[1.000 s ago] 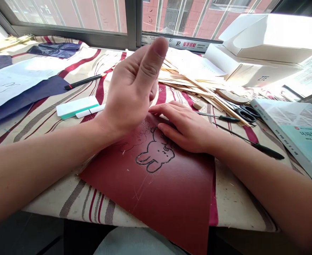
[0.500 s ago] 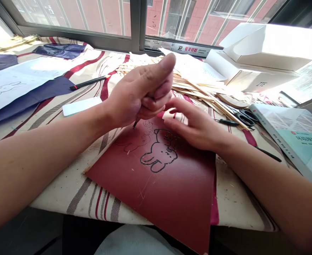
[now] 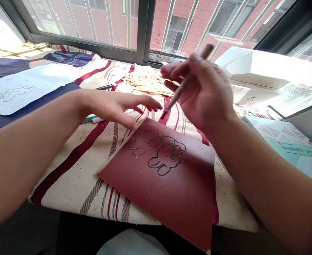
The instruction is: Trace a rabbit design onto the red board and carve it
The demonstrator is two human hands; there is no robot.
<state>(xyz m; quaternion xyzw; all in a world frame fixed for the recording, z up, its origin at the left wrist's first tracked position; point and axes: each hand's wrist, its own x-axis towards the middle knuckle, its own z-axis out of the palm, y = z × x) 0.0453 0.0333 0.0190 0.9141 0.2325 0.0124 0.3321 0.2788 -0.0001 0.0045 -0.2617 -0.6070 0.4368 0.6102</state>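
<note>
A slim carving tool (image 3: 182, 84) with a tan handle and a dark tip is in my right hand (image 3: 207, 94), its tip slanting down to the left beyond the board's far edge. The fingers are partly curled round the handle. My left hand (image 3: 113, 106) hovers at the upper left corner of a dark red board (image 3: 177, 198), fingers stretched and holding nothing. A black-outlined rabbit (image 3: 166, 156) shows upside down on the board, with a fainter rabbit outline (image 3: 140, 143) to its left.
A rabbit drawing on white paper (image 3: 25, 85) lies at left on dark blue sheets (image 3: 62, 95). Thin wooden strips (image 3: 145, 83) are piled by the window. A white box (image 3: 262, 94) and a book (image 3: 291, 148) stand at right on the striped cloth (image 3: 73, 177).
The tool has passed from my left hand to my right. My right hand has risen to the upper right with it; my left has opened and moved left. The view has shifted slightly.
</note>
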